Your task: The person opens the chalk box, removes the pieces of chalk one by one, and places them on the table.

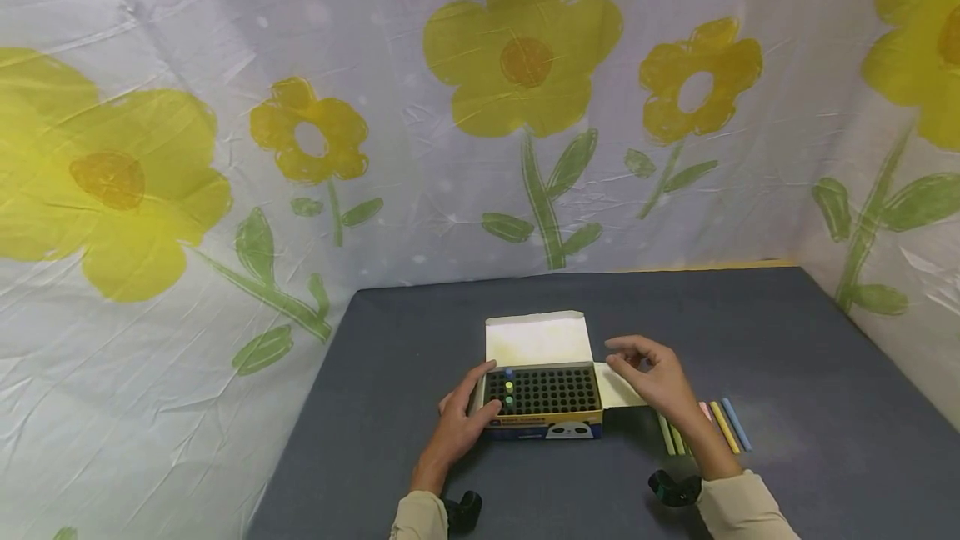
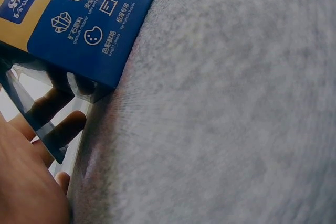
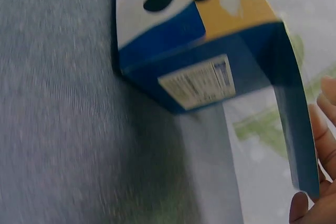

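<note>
- near edge: two sleeved forearms reach onto the grey table (image 1: 787, 332).
- left hand (image 1: 459, 423) holds the left end of the chalk box (image 1: 543, 403), thumb along the top edge, fingers curled round the side.
- right hand (image 1: 656, 380) hovers at the box's right side flap (image 1: 619, 387), fingers loosely bent; the right wrist view shows fingertips at the flap's edge, but i cannot tell whether they grip it.
- loose chalk sticks (image 1: 718, 427), green, pink, yellow and blue, lie just right of that hand.
- the box sits mid-table, lid (image 1: 537, 338) open to the far side, a few chalk sticks (image 1: 509, 388) standing in its left cells.
- behind: a flower-print cloth backdrop (image 1: 525, 65).
</note>
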### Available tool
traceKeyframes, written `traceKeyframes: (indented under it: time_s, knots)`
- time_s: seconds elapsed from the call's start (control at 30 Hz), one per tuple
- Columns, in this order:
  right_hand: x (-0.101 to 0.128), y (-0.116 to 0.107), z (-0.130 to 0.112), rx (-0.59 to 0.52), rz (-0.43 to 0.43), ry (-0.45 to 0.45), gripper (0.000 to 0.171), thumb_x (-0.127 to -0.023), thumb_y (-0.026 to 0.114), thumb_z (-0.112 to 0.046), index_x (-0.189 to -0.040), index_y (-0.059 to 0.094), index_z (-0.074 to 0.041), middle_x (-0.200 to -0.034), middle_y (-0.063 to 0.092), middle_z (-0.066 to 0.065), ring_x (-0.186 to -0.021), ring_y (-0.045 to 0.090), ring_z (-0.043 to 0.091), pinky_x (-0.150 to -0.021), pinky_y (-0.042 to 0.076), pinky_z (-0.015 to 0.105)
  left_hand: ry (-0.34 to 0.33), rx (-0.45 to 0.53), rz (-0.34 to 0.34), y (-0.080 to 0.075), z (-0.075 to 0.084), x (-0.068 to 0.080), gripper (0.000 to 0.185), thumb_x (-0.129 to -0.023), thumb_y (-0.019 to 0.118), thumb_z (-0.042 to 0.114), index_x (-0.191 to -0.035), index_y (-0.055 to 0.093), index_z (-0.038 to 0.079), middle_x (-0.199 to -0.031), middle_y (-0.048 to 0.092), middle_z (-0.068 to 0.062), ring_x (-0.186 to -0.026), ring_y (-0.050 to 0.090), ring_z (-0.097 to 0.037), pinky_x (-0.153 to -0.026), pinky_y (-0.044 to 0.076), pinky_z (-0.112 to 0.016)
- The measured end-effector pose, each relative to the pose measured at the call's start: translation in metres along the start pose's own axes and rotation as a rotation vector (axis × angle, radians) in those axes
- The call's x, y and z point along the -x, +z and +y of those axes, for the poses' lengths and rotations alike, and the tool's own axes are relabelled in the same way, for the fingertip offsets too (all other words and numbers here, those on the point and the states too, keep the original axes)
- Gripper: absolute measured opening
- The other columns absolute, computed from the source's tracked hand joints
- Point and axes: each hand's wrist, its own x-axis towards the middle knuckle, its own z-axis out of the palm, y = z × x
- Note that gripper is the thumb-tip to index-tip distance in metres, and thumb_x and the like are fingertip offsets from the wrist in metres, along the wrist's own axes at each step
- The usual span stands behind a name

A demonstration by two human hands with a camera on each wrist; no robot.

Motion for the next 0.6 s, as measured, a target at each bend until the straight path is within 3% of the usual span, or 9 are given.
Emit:
traceKeyframes:
  time_s: [0.23, 0.6]
  knots:
    - [-0.005, 0.021, -0.013, 0.007, -0.021, 0.001, 0.022, -0.092, 0.075, -0.013, -0.113, 0.075, -0.007, -0.089, 0.068, 0.003, -0.08, 0.054, 0.007, -0.073, 0.047, 0.03, -0.002, 0.004, 0.004, 0.0, 0.0, 0.0, 0.058, -0.094, 0.066, 0.035, -0.148, 0.046, 0.048, -0.157, 0.047, 0.002, -0.144, 0.029, -0.041, -0.105, 0.025, -0.07]
    - [-0.016, 0.051, -0.02, 0.019, -0.1, -0.134, 0.021, -0.089, 0.077, -0.01, -0.11, 0.076, -0.008, -0.086, 0.071, -0.003, -0.078, 0.055, 0.01, -0.071, 0.047, 0.032, -0.003, -0.001, 0.007, 0.0, 0.0, -0.001, 0.058, -0.095, 0.066, 0.035, -0.148, 0.046, 0.047, -0.157, 0.047, 0.0, -0.144, 0.027, -0.044, -0.104, 0.027, -0.072]
